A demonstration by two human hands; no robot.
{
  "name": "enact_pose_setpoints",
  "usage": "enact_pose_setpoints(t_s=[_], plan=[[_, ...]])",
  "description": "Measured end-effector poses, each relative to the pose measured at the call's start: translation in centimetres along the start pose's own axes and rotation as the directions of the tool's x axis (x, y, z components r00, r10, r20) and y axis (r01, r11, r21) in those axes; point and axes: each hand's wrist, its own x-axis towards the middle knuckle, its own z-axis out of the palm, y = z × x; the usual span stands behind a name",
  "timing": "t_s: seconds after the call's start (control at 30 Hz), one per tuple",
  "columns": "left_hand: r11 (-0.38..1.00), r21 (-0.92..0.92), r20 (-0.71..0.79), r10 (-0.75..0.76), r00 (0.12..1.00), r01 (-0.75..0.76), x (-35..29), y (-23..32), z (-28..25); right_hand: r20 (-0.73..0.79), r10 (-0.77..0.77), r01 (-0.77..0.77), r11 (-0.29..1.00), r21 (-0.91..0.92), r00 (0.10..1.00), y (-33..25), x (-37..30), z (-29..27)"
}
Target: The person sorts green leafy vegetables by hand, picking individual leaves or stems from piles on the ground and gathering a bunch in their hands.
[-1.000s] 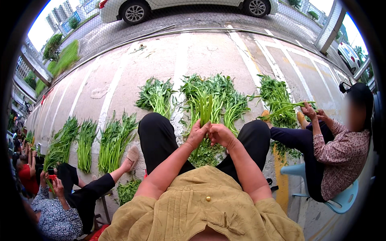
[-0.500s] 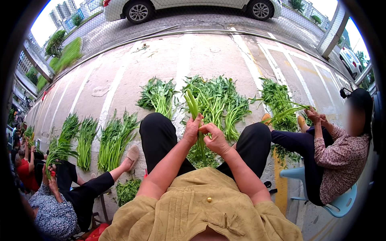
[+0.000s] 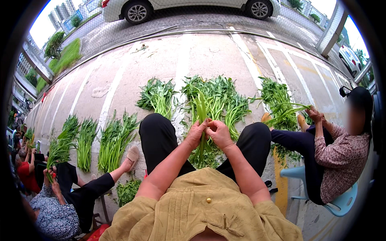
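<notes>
My left hand (image 3: 195, 134) is closed around a bunch of green leafy stems (image 3: 201, 105), which looks like water spinach. The bunch stands nearly upright between my knees, its pale green part above the hand and thin stalks below. My right hand (image 3: 219, 134) meets the left at the bunch, thumb and fingers pinched against the stems; what exactly lies in that pinch is hidden. Below both hands, a loose heap of plucked leaves (image 3: 210, 157) covers the ground. Just ahead lie larger bundles of the same greens (image 3: 215, 94).
A smaller leafy bundle (image 3: 157, 95) and several more bundles (image 3: 116, 140) lie to the left, near a leaf pile (image 3: 128, 192). On the right, a person on a blue stool (image 3: 341, 200) handles stems. Seated people work at left. A mesh fence and a white car (image 3: 197, 5) stand beyond.
The bunch has tipped from leaning left to nearly upright, its top shifting right. My right hand has come in closer to the left, its fingers now pinched at the stems.
</notes>
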Motion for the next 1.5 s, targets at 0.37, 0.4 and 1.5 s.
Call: enact_pose_setpoints(t_s=[0.37,0.4,1.5], plan=[[0.977,-0.160,0.136,-0.119,0.984,0.140,0.5,-0.5,-0.9,-0.053,-0.072,0.059,0.975,-0.215,0.996,-0.9,-0.1,-0.3],[0.992,-0.072,0.112,-0.100,0.989,0.108,0.5,-0.5,-0.9,-0.058,-0.118,0.099,0.960,-0.263,0.991,-0.8,-0.1,-0.3],[0.965,-0.258,0.075,0.072,0.995,-0.050,0.1,2.0,-1.5,0.513,0.567,-0.599,0.791,-0.123,0.644,-2.0,-0.6,-3.3]])
